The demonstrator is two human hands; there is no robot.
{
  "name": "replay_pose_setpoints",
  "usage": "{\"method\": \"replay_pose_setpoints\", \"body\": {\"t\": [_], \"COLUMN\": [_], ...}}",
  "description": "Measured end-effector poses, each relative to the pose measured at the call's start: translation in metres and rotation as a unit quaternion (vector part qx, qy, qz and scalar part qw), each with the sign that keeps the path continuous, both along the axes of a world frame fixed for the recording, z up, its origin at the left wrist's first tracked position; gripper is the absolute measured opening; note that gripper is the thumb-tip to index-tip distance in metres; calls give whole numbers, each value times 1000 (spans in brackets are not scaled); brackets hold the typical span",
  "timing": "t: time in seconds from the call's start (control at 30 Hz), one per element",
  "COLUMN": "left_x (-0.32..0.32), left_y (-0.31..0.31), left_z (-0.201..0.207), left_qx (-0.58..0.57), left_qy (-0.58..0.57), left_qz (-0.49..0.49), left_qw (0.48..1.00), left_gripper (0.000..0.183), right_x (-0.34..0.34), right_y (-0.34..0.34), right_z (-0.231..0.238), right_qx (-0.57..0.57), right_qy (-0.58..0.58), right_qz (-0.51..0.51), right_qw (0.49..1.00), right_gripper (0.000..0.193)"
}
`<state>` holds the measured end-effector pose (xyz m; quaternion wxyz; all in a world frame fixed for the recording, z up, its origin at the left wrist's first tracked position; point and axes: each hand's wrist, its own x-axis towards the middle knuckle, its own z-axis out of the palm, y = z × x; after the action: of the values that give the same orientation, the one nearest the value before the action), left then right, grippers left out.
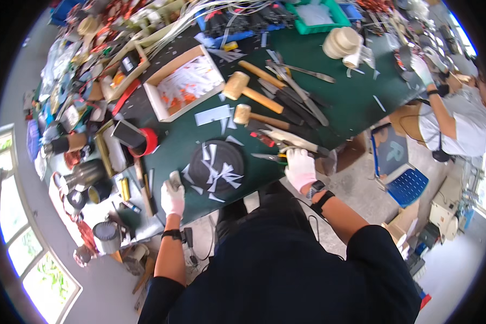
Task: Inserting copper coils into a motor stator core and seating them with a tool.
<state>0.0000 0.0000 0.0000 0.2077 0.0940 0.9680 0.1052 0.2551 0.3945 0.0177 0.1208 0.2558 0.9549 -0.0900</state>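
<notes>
Beyond gloved hands (301,169), carton (195,103), white strips (191,75) inside

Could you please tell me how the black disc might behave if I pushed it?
Lying broad and flat, the black disc probably won't tip or roll. The white pieces scattered on it look thin and loose, so some may slide off.

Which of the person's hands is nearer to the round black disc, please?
Left: the left hand is just left of the round black disc; the right hand is farther away, to the disc's right.
</notes>
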Motion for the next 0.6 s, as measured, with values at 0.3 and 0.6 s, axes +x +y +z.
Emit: {"method": "replay_pose_setpoints", "body": {"t": [0.3,0.6], "left_x": [-3,-31], "left_y": [-17,-142], "left_z": [15,40], "left_qx": [132,350], "left_qy": [-19,-8], "left_qz": [81,301], "left_qw": [988,887], "left_gripper": [24,21], "right_x": [-27,-108], "right_y": [-6,-143], "right_z": [18,87], "right_qx": [-135,-290], "right_qy": [48,-23], "right_qz": [-107,-4], "right_qw": [984,957], "right_gripper": [42,46]}}
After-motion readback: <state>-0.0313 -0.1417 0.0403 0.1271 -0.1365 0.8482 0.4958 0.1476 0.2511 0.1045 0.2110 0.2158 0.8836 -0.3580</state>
